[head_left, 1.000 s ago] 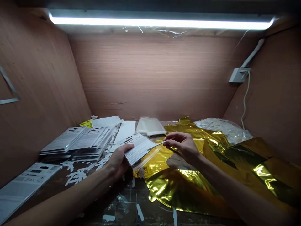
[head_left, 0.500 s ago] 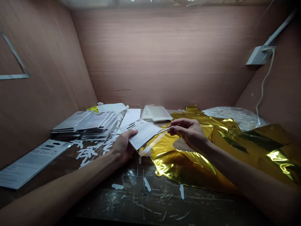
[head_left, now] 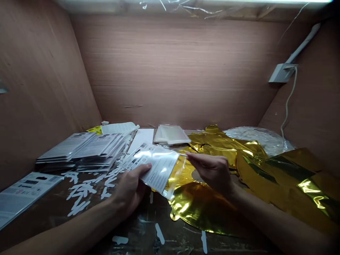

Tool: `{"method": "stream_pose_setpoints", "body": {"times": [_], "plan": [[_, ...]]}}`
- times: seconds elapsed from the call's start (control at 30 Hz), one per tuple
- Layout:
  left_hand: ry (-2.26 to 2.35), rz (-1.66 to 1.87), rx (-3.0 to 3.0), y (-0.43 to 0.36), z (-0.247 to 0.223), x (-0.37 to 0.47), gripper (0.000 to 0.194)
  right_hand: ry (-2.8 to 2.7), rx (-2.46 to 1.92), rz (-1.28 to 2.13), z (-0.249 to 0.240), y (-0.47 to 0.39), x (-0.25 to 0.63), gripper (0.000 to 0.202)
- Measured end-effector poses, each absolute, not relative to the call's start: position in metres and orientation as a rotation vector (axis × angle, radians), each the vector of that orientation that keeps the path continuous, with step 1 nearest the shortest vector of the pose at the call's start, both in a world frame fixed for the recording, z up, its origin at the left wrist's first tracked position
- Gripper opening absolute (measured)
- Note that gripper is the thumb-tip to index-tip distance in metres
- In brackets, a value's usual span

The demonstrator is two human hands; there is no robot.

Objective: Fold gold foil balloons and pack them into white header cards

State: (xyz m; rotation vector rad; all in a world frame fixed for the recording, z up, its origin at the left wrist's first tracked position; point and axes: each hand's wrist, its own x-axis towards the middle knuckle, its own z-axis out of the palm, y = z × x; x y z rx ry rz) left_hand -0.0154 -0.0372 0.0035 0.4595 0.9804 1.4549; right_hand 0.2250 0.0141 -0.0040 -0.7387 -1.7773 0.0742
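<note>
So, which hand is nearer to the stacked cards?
Left. The left hand holds a card to the right of the stacked cards; the right hand is farther off, above the gold foil.

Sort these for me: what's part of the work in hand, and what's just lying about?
Seems part of the work:
printed card in clear sleeve, in the left hand
thin white stick, in the right hand
stacked cards and gold foil, probably

Seems just lying about:
loose white tabs
crumpled clear plastic
</note>
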Motion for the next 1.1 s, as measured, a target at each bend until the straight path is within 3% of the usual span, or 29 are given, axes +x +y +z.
{"method": "stream_pose_setpoints", "body": {"times": [0.1,0.33,0.53,0.7,0.8,1.1], "plan": [[0.978,1.394,0.511,-0.040,0.001,-0.015,0.016,-1.934,-0.697,0.099,-0.002,0.013,0.224,0.028],[1.022,1.349,0.586,-0.034,0.002,-0.026,0.006,-2.201,-0.558,0.289,0.016,0.026,0.240,0.048],[1.010,1.236,0.599,-0.036,0.005,-0.024,0.011,-2.112,-0.527,0.517,0.012,0.020,0.228,0.031],[0.859,1.292,0.448,-0.033,0.019,-0.027,0.031,-1.928,-0.592,0.842,0.006,0.021,0.223,0.021],[0.734,1.292,0.481,-0.031,0.017,-0.028,0.041,-1.859,-0.662,0.655,0.000,0.024,0.224,0.021],[0.786,1.141,0.661,-0.029,0.004,-0.026,0.036,-2.327,-0.453,-0.112,0.010,0.021,0.233,0.019]]}}
